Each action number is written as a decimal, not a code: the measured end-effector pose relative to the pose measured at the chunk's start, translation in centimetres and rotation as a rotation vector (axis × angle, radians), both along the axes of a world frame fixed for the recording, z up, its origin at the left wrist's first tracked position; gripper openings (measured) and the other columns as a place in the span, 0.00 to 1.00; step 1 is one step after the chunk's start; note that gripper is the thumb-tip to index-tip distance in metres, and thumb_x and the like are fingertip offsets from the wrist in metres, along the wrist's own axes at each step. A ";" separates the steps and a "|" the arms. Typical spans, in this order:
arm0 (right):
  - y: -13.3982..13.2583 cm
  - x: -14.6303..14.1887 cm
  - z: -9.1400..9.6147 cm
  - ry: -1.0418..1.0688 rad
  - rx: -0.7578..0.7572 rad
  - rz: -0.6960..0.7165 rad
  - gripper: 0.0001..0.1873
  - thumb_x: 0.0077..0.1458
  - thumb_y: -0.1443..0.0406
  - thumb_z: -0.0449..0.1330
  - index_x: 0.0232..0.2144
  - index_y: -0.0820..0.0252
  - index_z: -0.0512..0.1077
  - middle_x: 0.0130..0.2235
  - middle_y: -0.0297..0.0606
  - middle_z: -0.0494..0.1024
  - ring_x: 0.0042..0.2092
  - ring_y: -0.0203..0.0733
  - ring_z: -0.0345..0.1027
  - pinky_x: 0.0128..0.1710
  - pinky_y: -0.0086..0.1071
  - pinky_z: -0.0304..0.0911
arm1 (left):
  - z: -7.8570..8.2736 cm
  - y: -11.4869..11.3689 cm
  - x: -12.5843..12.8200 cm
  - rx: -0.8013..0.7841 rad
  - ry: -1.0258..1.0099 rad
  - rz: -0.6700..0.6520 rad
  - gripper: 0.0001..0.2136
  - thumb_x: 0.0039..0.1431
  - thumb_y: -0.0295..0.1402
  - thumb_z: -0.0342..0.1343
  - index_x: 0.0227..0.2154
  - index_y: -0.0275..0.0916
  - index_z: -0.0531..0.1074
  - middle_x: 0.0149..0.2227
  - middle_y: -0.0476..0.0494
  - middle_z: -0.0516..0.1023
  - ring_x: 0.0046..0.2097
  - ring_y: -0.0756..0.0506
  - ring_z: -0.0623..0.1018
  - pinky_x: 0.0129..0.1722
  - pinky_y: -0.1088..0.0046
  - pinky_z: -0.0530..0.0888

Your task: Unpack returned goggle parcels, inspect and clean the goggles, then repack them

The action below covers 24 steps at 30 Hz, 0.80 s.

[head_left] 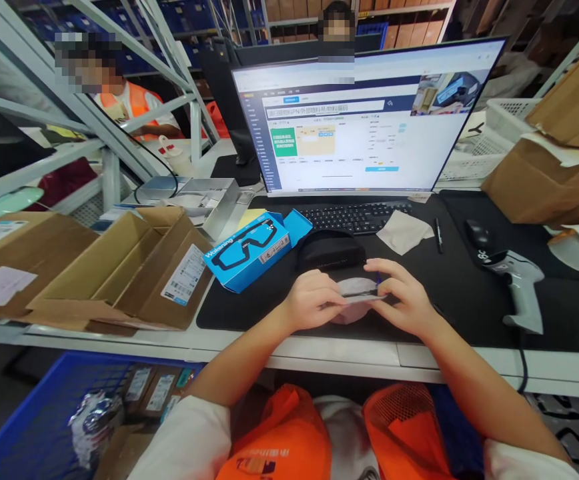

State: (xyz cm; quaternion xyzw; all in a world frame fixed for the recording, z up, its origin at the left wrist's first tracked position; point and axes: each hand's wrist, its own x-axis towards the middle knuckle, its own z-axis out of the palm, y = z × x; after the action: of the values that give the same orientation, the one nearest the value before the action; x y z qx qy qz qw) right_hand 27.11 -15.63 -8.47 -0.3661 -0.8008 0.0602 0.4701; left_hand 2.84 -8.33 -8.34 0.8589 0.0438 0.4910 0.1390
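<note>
My left hand (316,300) and my right hand (403,295) pinch opposite ends of a thin, pale, partly see-through item with a dark strip (358,291), just above the black desk mat (249,312). Its exact kind is too blurred to tell. Just behind my fingers sits a black case (330,252). To the left of the case lies a blue box (252,250) printed with eyewear and the word "Wakening", its end flap open. A light cloth (405,232) rests to the right, partly against the keyboard (354,217).
An open cardboard box (124,273) stands on the left. On the right lie a barcode scanner (522,287) and a pen (438,235), with cartons (544,177) beyond. A monitor (339,127) rises behind the keyboard. A blue crate (34,413) is below the desk edge. Two other people are further back.
</note>
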 end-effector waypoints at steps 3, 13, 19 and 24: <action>-0.2 0.4 0.4 -0.015 0.030 0.014 0.12 0.56 0.68 0.67 0.28 0.53 0.67 0.47 0.41 0.80 0.55 0.54 0.74 0.51 0.51 0.72 | 0.4 0.6 -0.7 0.062 0.121 0.150 0.05 0.61 0.35 0.64 0.32 0.42 0.75 0.26 0.49 0.79 0.27 0.49 0.76 0.30 0.69 0.65; 0.3 0.9 1.1 -0.077 -0.062 -0.141 0.14 0.67 0.63 0.55 0.28 0.55 0.71 0.37 0.39 0.80 0.37 0.43 0.74 0.39 0.38 0.67 | -0.5 -0.2 -0.2 -0.249 0.163 0.001 0.10 0.62 0.37 0.62 0.29 0.37 0.75 0.56 0.33 0.74 0.54 0.40 0.78 0.53 0.60 0.78; 0.9 1.0 0.4 -0.283 -0.227 -0.448 0.12 0.63 0.59 0.62 0.28 0.57 0.72 0.45 0.44 0.80 0.45 0.50 0.75 0.45 0.42 0.66 | -2.8 -1.0 1.0 -0.374 0.280 -0.039 0.12 0.65 0.38 0.59 0.29 0.36 0.75 0.68 0.31 0.62 0.67 0.33 0.68 0.63 0.51 0.72; 0.7 0.0 0.5 -0.408 -0.389 -0.554 0.14 0.68 0.59 0.57 0.34 0.61 0.77 0.54 0.49 0.78 0.51 0.54 0.74 0.50 0.45 0.66 | -3.7 -0.7 1.3 -0.351 0.317 0.012 0.07 0.65 0.35 0.59 0.32 0.38 0.75 0.68 0.32 0.65 0.66 0.33 0.71 0.61 0.51 0.75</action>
State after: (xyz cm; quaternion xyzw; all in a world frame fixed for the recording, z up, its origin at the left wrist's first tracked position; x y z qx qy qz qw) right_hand 27.11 -14.95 -8.00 -0.6549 -0.7224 0.0077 0.2216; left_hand 4.15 -9.01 -12.06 0.8876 0.1546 0.3358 0.2746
